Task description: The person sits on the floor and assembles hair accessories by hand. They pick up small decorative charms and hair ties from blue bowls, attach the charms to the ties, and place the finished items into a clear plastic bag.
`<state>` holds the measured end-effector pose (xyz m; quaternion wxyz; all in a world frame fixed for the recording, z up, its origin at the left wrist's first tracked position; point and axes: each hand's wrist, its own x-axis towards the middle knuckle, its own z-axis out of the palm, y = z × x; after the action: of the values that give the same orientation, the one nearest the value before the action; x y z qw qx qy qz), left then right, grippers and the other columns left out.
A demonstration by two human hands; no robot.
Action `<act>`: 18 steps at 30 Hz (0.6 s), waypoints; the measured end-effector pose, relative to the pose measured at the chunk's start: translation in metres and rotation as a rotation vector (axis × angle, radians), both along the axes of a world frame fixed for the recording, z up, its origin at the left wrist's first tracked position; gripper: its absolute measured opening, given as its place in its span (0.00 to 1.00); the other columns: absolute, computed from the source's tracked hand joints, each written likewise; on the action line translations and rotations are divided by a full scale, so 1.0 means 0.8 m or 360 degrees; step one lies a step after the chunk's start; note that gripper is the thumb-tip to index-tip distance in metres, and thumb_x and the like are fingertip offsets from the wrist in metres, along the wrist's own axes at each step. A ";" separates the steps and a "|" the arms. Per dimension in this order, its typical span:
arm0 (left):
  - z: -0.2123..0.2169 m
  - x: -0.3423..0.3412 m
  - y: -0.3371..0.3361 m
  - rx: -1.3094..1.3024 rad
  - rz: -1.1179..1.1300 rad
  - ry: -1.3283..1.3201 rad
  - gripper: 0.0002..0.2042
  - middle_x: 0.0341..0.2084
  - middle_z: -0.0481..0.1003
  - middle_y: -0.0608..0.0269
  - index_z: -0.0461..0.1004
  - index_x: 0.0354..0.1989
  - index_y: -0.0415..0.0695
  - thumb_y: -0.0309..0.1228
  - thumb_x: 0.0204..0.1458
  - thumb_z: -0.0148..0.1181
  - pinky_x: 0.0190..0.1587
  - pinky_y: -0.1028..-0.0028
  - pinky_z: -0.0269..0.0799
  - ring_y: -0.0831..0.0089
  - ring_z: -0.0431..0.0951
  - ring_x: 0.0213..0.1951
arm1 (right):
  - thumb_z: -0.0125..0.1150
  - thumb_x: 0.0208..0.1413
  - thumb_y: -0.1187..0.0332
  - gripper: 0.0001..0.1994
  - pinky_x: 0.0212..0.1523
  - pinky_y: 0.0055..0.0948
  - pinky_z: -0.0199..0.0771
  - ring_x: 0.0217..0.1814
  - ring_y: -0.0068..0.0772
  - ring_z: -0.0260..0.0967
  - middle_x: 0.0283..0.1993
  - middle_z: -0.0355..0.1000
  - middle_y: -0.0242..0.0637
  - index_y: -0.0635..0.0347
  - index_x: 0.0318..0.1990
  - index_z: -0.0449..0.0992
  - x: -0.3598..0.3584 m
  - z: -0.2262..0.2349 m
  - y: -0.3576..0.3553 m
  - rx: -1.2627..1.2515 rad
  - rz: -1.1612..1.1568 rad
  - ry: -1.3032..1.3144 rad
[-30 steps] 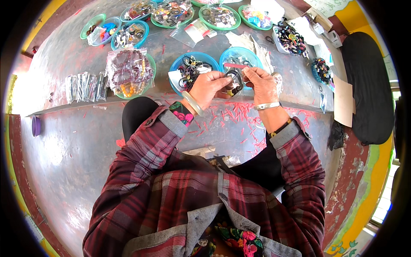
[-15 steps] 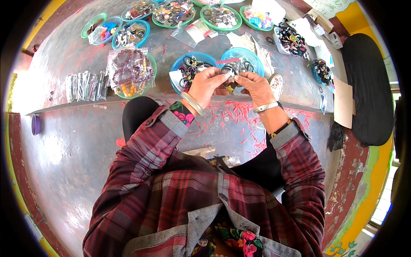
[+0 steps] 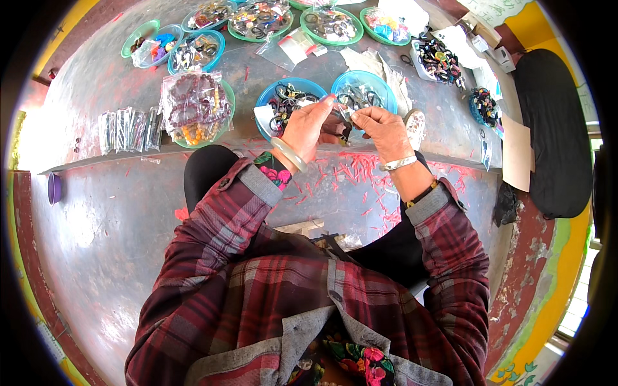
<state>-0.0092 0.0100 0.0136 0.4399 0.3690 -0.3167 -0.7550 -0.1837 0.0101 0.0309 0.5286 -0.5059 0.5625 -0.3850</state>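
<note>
Both hands pinch one small dark item [image 3: 343, 123] between them, centre frame, slightly above the middle. Left hand [image 3: 308, 128] grip closed on its left side, fingers curled, pale bangle [image 3: 287, 154] on the wrist. Right hand [image 3: 385, 130] grip closed on its right side, silver bracelet [image 3: 398, 163] on the wrist. What the item is exactly: cannot tell, too small. Plaid sleeves come up from the lower frame. Red scraps [image 3: 351, 172] litter the grey worktop [image 3: 96, 219] just below the hands. Just behind the hands, two blue bowls [image 3: 280, 88] of dark rings and bands, side by side. Left of them, a green bowl with a clear bag of beads [image 3: 193, 103], then a row of clear packets [image 3: 125, 128] at mid left. Farther, along the top edge, more green and blue bowls [image 3: 257, 18] of mixed trinkets. Black cushion [image 3: 557, 135] at far right.
</note>
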 end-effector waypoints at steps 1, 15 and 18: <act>0.001 0.000 0.000 0.0010 0.0040 0.0006 0.20 0.24 0.73 0.68 0.72 0.42 0.42 0.47 0.56 0.46 0.26 0.82 0.66 0.81 0.72 0.27 | 0.63 0.46 0.69 0.07 0.28 0.19 0.63 0.26 0.17 0.64 0.26 0.73 0.27 0.62 0.31 0.77 -0.002 -0.003 -0.001 -0.0096 0.0035 0.0076; -0.010 0.008 -0.010 0.0134 0.0063 0.0296 0.14 0.25 0.75 0.66 0.72 0.37 0.45 0.42 0.56 0.47 0.23 0.82 0.69 0.79 0.75 0.27 | 0.58 0.48 0.72 0.06 0.30 0.24 0.65 0.26 0.22 0.64 0.25 0.69 0.34 0.65 0.30 0.71 -0.004 -0.008 -0.004 -0.0458 0.0186 0.0491; -0.014 0.009 -0.013 0.0212 0.0086 0.0381 0.13 0.26 0.75 0.66 0.71 0.37 0.47 0.42 0.56 0.47 0.21 0.83 0.68 0.79 0.76 0.28 | 0.57 0.49 0.71 0.05 0.29 0.23 0.64 0.27 0.20 0.64 0.25 0.70 0.31 0.64 0.31 0.72 -0.005 -0.009 -0.006 -0.0247 0.0184 0.0325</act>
<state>-0.0021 -0.0004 0.0025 0.4692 0.3130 -0.2010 -0.8009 -0.1879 0.0056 0.0235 0.4491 -0.6135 0.5518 -0.3428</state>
